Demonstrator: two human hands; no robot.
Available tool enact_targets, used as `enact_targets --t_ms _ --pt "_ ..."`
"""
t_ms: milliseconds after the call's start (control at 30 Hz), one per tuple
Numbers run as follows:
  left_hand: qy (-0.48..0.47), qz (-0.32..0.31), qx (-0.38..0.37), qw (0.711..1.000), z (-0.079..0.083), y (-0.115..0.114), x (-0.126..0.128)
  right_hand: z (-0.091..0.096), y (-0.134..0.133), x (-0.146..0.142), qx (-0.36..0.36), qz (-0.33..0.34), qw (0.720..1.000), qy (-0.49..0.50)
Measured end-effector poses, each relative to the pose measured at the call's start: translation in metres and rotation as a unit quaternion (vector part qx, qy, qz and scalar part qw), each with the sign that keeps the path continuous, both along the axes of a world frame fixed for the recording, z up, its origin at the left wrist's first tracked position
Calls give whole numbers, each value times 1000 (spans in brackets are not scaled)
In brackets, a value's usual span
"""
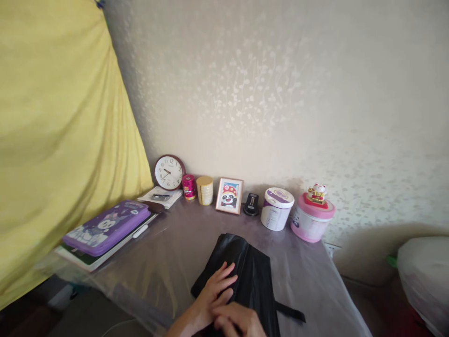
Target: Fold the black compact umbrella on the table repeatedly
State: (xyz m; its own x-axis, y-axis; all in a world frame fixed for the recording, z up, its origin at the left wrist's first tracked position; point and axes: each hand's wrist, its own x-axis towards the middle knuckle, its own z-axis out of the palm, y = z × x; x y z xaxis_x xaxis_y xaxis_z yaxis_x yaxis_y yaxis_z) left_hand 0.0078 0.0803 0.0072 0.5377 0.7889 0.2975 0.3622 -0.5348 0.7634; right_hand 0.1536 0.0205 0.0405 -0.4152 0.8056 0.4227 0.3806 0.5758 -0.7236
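Fabric [252, 269], glossy blk, folded, under hands [214, 294].

- Black folded cloth [245, 267] under left hand [213, 292] and right hand [240, 323]: smooth, faint sheen, soft creases.
- Table cover [164, 262] around the hands: clear plastic film, glossy, wrinkled.
- Purple case [105, 227], far left of the hands: smooth, printed, slight gloss.
- Pink tub [310, 222], beyond the right hand: glossy plastic.
- Curtain [52, 140], far left: yellow cloth, matt.
- Wall [263, 93], beyond the hands: matt paper, embossed floral pattern.

The right hand [242, 323] is cut off by the bottom edge, its grip hidden.
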Motion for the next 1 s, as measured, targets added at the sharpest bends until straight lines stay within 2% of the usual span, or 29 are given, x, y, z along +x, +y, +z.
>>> enact_targets --t_ms 33,100,167,233,333,400,600,767,867,1000 --pt "-3 9 16 1000 -3 -2 1 6 0 16 -10 -67 997 22" --pt "4 31 39 999 -6 -5 3 7 2 48 -16 -224 973 46" --pt "19 43 54 997 -6 -7 5 -5 6 76 -11 -338 940 48" --pt "29 46 65 996 -6 -8 6 -23 8 95 -31 -396 916 54" --pt "28 49 80 995 -7 -8 7 -41 7 102 -102 -410 903 80" --pt "28 51 82 995 -7 -8 7 -44 5 97 -140 -412 895 96" --pt "37 58 73 995 -6 -8 8 -32 5 79 -171 -464 851 179" --pt "19 65 74 995 -9 -8 7 -29 -2 68 -218 -433 846 221" --pt "8 65 68 996 -11 -8 6 -35 -11 55 -201 -449 851 185" --pt "-2 65 54 996 -12 -9 4 -41 -21 36 -100 -481 863 114"
